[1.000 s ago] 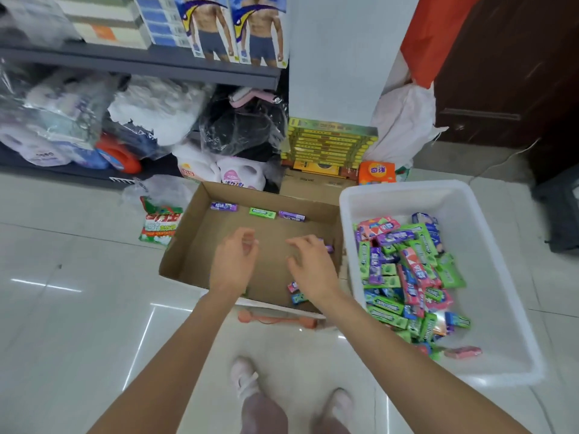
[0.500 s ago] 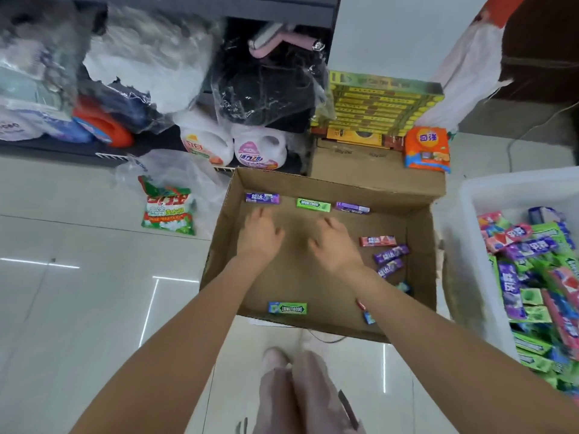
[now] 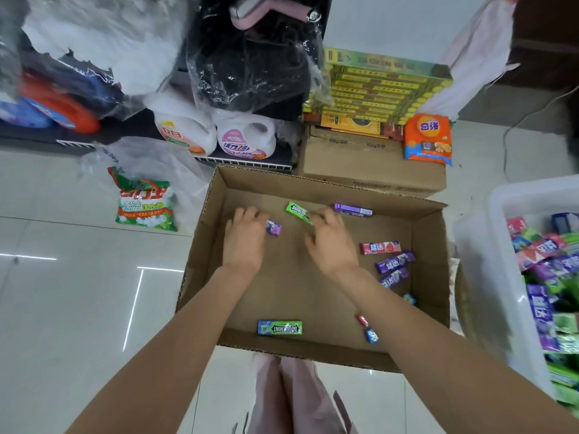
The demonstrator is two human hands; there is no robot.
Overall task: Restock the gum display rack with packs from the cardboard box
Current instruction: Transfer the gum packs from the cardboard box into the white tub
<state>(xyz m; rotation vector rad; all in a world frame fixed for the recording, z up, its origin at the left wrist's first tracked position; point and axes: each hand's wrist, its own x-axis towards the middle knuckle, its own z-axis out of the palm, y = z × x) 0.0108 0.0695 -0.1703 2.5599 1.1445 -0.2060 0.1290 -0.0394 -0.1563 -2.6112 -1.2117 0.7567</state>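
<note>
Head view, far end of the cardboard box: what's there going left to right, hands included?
left hand → small purple pack it grips → tilted green pack pinched by right hand → long purple pack lying free by the back wall.

Shop floor clutter beside a low shelf

Two white detergent jugs (image 3: 216, 133) stand on the shelf edge, a green-and-red washing powder bag (image 3: 145, 203) lies on the tiled floor (image 3: 62, 292), and an orange packet (image 3: 428, 140) sits atop a closed carton (image 3: 369, 166) beside stacked yellow boxes (image 3: 376, 89)
</note>
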